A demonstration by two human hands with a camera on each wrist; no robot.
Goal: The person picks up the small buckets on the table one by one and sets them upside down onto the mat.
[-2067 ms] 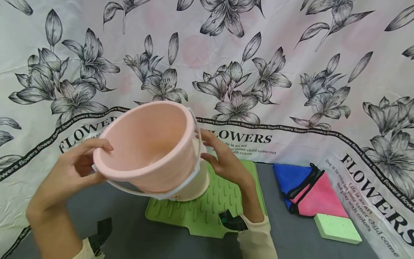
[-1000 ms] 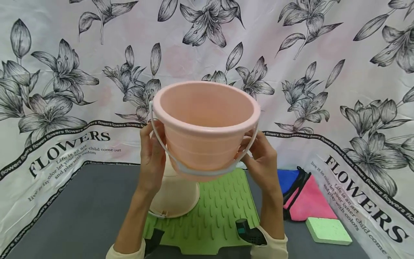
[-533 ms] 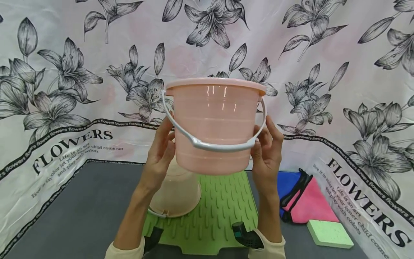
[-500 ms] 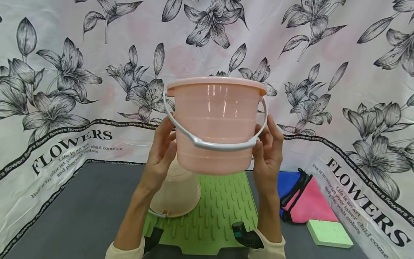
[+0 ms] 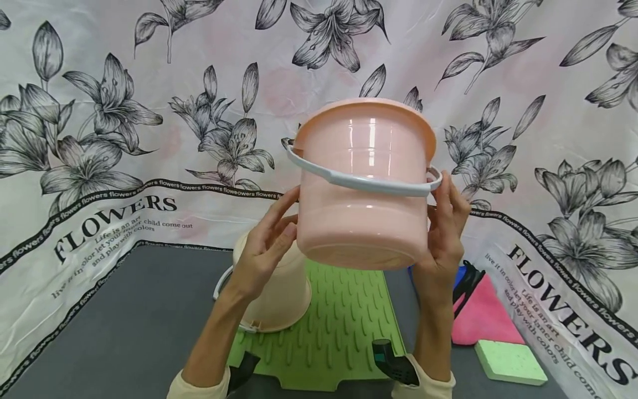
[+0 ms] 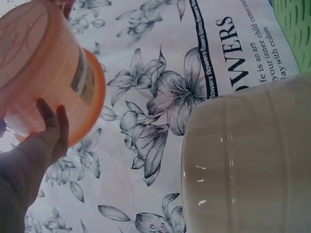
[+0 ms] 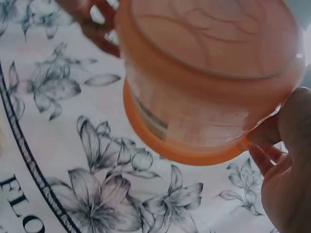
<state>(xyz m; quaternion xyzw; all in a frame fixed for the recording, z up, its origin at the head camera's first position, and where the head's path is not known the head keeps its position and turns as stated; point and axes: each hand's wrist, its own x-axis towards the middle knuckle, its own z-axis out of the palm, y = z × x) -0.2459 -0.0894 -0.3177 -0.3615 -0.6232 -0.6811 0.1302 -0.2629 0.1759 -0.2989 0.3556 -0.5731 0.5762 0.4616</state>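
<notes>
A pink plastic bucket is held up in the air, tilted so its outer wall and part of its base face me in the head view. Its grey-white handle hangs across the near side. My left hand grips the left wall, thumb on the near side, fingers behind. On the right, my right hand holds the opposite wall beside the handle's end. The left wrist view shows a label on the bucket's far wall. Its moulded base fills the top of the right wrist view.
An upside-down beige bucket stands on a green ridged mat, partly behind my left hand. Right of the mat lie a pink and blue cloth item with black cord and a pale green sponge-like block. A flowered sheet hangs behind.
The pink bucket came from the left to the centre, then moved slightly right and up. It turned from showing its inside to showing its outer wall and base. Both hands keep holding it.
</notes>
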